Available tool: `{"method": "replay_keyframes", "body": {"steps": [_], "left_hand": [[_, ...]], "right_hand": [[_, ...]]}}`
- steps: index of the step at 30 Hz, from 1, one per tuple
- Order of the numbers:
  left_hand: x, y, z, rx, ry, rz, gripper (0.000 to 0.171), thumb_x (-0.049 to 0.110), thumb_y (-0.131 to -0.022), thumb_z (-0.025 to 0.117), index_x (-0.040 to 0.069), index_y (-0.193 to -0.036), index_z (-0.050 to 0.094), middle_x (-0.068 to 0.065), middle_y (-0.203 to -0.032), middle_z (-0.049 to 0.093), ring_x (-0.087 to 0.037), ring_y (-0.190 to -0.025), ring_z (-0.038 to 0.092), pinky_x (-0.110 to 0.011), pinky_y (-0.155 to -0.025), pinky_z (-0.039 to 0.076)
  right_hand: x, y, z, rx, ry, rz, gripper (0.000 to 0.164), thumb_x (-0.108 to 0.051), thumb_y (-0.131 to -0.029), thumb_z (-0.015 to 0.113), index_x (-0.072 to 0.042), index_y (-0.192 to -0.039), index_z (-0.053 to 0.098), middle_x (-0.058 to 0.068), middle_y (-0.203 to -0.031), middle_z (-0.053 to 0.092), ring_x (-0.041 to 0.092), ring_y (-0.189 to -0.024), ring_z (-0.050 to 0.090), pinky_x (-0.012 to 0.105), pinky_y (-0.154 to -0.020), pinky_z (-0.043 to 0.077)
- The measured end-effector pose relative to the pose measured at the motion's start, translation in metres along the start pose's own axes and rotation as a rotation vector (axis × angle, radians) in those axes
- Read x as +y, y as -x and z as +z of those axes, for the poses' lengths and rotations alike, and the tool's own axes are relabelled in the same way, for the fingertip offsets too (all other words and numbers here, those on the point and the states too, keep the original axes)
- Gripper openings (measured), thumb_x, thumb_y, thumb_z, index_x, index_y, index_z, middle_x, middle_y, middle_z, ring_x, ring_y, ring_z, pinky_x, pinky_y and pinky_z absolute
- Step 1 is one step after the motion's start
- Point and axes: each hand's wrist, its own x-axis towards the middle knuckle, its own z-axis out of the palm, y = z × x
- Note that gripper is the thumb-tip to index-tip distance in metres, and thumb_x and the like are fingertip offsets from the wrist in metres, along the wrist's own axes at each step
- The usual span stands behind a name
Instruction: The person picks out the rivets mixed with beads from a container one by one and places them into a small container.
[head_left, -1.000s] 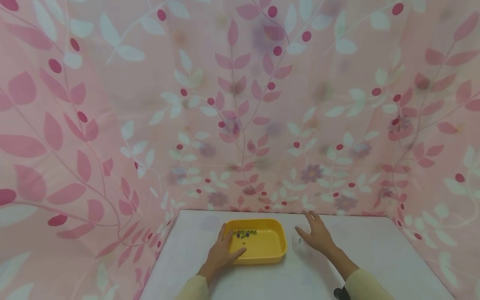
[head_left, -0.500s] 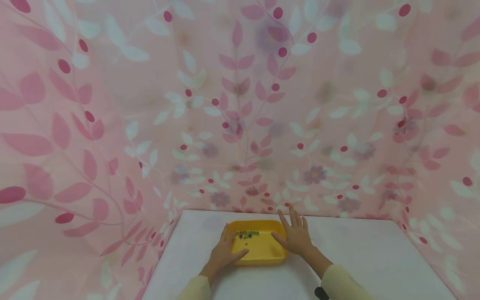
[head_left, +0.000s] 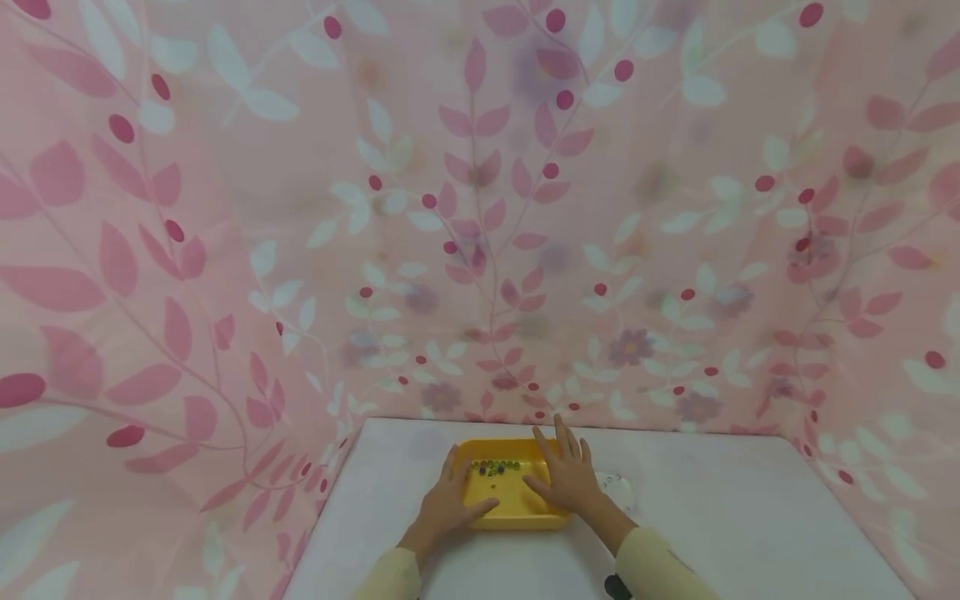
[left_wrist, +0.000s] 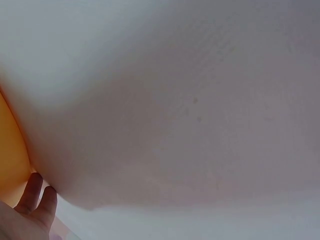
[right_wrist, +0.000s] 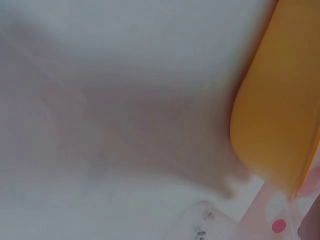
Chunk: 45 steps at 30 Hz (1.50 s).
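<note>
A yellow plastic tray (head_left: 517, 523) stands on the white table, holding several green and dark blue marbles (head_left: 495, 467) grouped along its far left part. My left hand (head_left: 444, 505) is at the tray's left end, fingers spread and the thumb over the near left corner. In the left wrist view its fingers (left_wrist: 31, 192) lie at the tray's outer wall (left_wrist: 11, 150). Over the tray's right end is my right hand (head_left: 572, 483), fingers spread and holding nothing. The right wrist view shows the tray's outer side (right_wrist: 272, 100) and just a fingertip (right_wrist: 310, 225).
Right of the tray, partly behind my right hand, lies a clear container (head_left: 618, 492) with a few small marbles in or under it. White cloth covers the table (head_left: 720, 533). A pink floral curtain (head_left: 480, 208) encloses the table's back and sides.
My right hand has moved left, from over the clear container to the tray's right end, uncovering the container. The left hand stays at the tray's left end, and the marbles look unchanged.
</note>
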Motion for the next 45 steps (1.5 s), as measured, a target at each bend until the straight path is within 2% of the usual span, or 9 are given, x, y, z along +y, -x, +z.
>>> {"method": "replay_keyframes", "body": {"steps": [4, 10, 15, 22, 30, 35, 39, 41, 45], "left_hand": [[0.000, 0.002, -0.001, -0.030, 0.003, -0.028, 0.105, 0.074, -0.076, 0.065, 0.015, -0.156, 0.030, -0.012, -0.167, 0.007, -0.046, -0.131, 0.049, -0.060, -0.092, 0.051], [0.004, -0.004, -0.009, -0.085, 0.007, -0.080, 0.113, 0.071, -0.074, 0.070, 0.019, -0.159, 0.018, -0.007, -0.168, 0.003, -0.044, -0.135, 0.046, -0.061, -0.100, 0.046], [0.006, -0.003, -0.008, -0.105, 0.007, -0.096, 0.116, 0.073, -0.073, 0.070, 0.020, -0.160, 0.015, -0.007, -0.168, 0.002, -0.043, -0.138, 0.042, -0.062, -0.102, 0.043], [0.010, -0.007, -0.011, -0.112, 0.022, -0.093, 0.119, 0.071, -0.072, 0.073, 0.019, -0.160, 0.013, -0.009, -0.168, 0.002, -0.043, -0.140, 0.039, -0.063, -0.103, 0.043], [0.008, -0.007, -0.009, -0.095, -0.008, -0.075, 0.117, 0.073, -0.072, 0.070, 0.017, -0.160, 0.017, -0.011, -0.168, 0.003, -0.044, -0.137, 0.044, -0.063, -0.098, 0.047], [0.008, -0.009, -0.015, -0.076, -0.003, -0.069, 0.115, 0.074, -0.073, 0.069, 0.017, -0.159, 0.019, -0.010, -0.168, 0.004, -0.044, -0.134, 0.047, -0.063, -0.097, 0.047], [0.006, -0.010, -0.014, -0.067, 0.027, -0.065, 0.114, 0.074, -0.072, 0.070, 0.020, -0.159, 0.019, -0.009, -0.168, 0.006, -0.043, -0.134, 0.048, -0.062, -0.097, 0.048], [0.004, -0.009, -0.011, -0.070, 0.048, -0.061, 0.114, 0.074, -0.072, 0.070, 0.021, -0.159, 0.020, -0.009, -0.168, 0.006, -0.042, -0.133, 0.049, -0.062, -0.096, 0.048], [0.001, -0.007, -0.005, -0.073, 0.048, -0.045, 0.113, 0.076, -0.071, 0.069, 0.023, -0.159, 0.022, -0.009, -0.168, 0.006, -0.040, -0.129, 0.053, -0.058, -0.092, 0.052]], "right_hand": [[-0.010, 0.002, 0.003, -0.045, -0.019, 0.004, 0.088, -0.062, -0.085, 0.063, -0.021, -0.156, 0.031, 0.023, -0.164, 0.008, 0.047, -0.143, 0.029, 0.071, -0.111, 0.024], [-0.018, -0.004, 0.009, -0.089, -0.007, 0.002, 0.088, -0.061, -0.087, 0.063, -0.022, -0.157, 0.027, 0.021, -0.165, 0.005, 0.046, -0.144, 0.027, 0.069, -0.113, 0.023], [-0.021, -0.003, 0.016, -0.086, -0.032, -0.014, 0.093, -0.058, -0.084, 0.068, -0.019, -0.157, 0.024, 0.024, -0.164, 0.004, 0.048, -0.142, 0.027, 0.069, -0.112, 0.023], [-0.027, -0.009, 0.015, -0.110, 0.048, -0.007, 0.096, -0.062, -0.084, 0.066, -0.020, -0.158, 0.021, 0.025, -0.164, 0.004, 0.046, -0.142, 0.028, 0.064, -0.114, 0.024], [-0.037, -0.009, 0.010, -0.151, -0.014, -0.012, 0.096, -0.056, -0.083, 0.071, -0.019, -0.158, 0.024, 0.025, -0.164, 0.003, 0.047, -0.143, 0.027, 0.066, -0.113, 0.024], [-0.044, -0.019, 0.014, -0.086, -0.117, -0.038, 0.087, -0.043, -0.082, 0.079, -0.014, -0.151, 0.036, 0.026, -0.160, 0.020, 0.045, -0.140, 0.035, 0.066, -0.110, 0.031], [-0.053, -0.024, 0.020, -0.009, -0.202, -0.101, 0.068, -0.030, -0.080, 0.083, -0.008, -0.137, 0.052, 0.021, -0.139, 0.049, 0.037, -0.121, 0.053, 0.056, -0.103, 0.044], [-0.058, -0.024, 0.024, -0.041, -0.246, -0.110, 0.059, -0.025, -0.081, 0.082, -0.006, -0.131, 0.057, 0.016, -0.124, 0.057, 0.028, -0.106, 0.060, 0.047, -0.095, 0.052], [-0.063, -0.024, 0.032, -0.207, -0.361, -0.083, 0.034, -0.017, -0.087, 0.076, -0.003, -0.117, 0.067, 0.009, -0.103, 0.064, 0.014, -0.082, 0.060, 0.032, -0.077, 0.057]]}}
